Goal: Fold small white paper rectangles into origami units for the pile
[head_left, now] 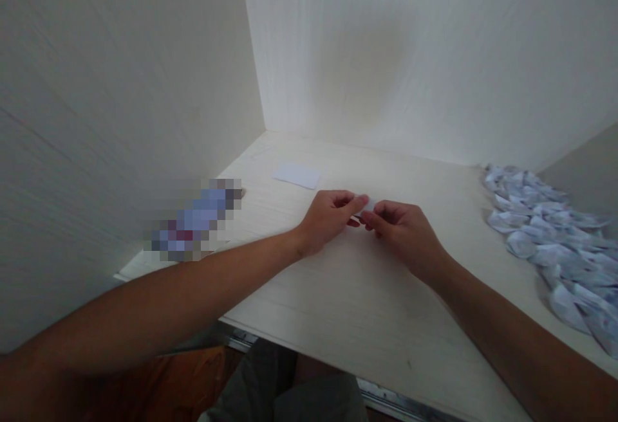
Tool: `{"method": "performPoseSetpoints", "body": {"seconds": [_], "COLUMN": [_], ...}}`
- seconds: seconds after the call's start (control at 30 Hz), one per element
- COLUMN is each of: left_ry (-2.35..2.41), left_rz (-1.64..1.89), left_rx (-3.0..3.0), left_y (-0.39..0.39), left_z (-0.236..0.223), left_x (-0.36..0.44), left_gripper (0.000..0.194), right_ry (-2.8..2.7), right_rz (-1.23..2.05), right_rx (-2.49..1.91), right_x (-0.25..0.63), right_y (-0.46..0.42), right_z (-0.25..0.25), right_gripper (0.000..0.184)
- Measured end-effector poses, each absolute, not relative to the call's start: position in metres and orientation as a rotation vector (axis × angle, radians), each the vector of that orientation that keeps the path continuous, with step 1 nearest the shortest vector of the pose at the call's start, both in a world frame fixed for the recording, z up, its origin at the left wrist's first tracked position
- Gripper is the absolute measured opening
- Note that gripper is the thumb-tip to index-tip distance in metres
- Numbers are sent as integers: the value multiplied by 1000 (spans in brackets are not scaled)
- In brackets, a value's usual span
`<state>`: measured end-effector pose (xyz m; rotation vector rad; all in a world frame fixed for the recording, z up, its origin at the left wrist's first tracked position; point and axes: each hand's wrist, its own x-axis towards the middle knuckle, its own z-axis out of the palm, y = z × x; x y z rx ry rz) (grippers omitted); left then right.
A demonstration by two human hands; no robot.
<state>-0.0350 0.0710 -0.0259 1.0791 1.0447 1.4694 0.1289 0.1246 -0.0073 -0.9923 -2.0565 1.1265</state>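
Note:
Both hands meet over the middle of the white tabletop (pixel 309 287). Between them is a small white piece of paper (pixel 369 206), mostly hidden by the fingers. My left hand (pixel 334 215) pinches its left side with the thumb on top. My right hand (pixel 400 228) pinches the near right side, thumb and fingers closed. Whether the paper is folded cannot be made out. Beyond my left hand, a flat white sheet of paper (pixel 296 175) lies on the tabletop.
Many folded white paper pieces (pixel 545 229) lie in rows along the right side. A blurred-out bluish item (pixel 197 219) lies at the left edge by the wall. Pale walls (pixel 405 55) enclose the table's back and left. The front edge is above my lap (pixel 299 383).

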Motion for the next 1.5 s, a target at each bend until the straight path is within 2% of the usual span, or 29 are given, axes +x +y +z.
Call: {"method": "performPoseSetpoints", "body": {"seconds": [0.43, 0.73, 0.9, 1.1, 1.23, 1.4, 1.5], "left_ry": [1057, 1055, 1113, 1085, 1032, 1063, 1025], "left_rz": [1483, 1426, 1438, 1469, 1578, 1587, 1599], "left_rx": [1126, 1126, 1121, 1158, 1179, 1240, 1218], "left_y": [68, 69, 71, 72, 69, 68, 68], "left_z": [-29, -29, -32, -35, -33, -33, -33], "left_x": [-37, -40, -40, -39, -37, -37, -39], "left_gripper": [40, 27, 25, 25, 49, 28, 32], "right_ry": [-1940, -1840, -1848, -1603, -1423, -1484, -1609], "right_rz": [1295, 1328, 1325, 1403, 1545, 1486, 1401], "right_rx": [-1044, -1056, -1032, -981, -929, -784, -759], "right_x": [128, 129, 129, 127, 126, 125, 127], "right_y": [125, 125, 125, 129, 127, 122, 124], "right_z": [-7, -10, -14, -17, -16, -13, -11], "right_gripper": [54, 56, 51, 41, 42, 32, 22]}}
